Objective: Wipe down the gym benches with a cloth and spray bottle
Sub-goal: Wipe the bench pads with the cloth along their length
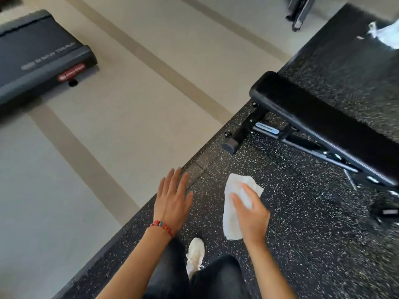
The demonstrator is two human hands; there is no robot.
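Note:
A black padded gym bench runs diagonally across the right side on a black metal frame. My right hand holds a white cloth that hangs down in the air, well short of the bench's near end. My left hand is open with fingers spread and empty, a beaded bracelet at its wrist. A pale, blurred object at the far right may be the spray bottle; I cannot tell.
Speckled black rubber flooring lies under the bench and my feet; pale floor with darker stripes lies to the left. A treadmill end sits at upper left. Another machine's base stands at top right. My white shoe is below.

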